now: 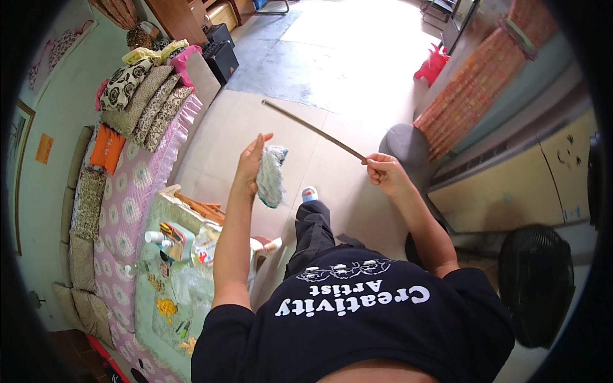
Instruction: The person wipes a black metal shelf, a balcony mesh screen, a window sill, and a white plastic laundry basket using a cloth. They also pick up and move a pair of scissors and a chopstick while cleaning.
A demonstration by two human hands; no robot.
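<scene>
My left hand [249, 165] holds a folded, fuzzy grey cloth [271, 177] with teal edges upright against its palm, fingers pointing away from me. In my right hand [387, 174], a long thin rod [311, 128] is pinched near one end between thumb and fingers. The rod slants up and to the left, its far end in the air beyond the cloth. Rod and cloth look apart from each other. Both hands are held over the tiled floor [215, 124], in front of my body.
At left, a cluttered glass-topped table [143, 306] carries bottles, a box and bags. Behind it runs a sofa [129, 210] with a pink cover and several cushions. A round grey stool [404, 143] is by my right hand, near an orange curtain [474, 95]. A black fan [535, 285] stands right.
</scene>
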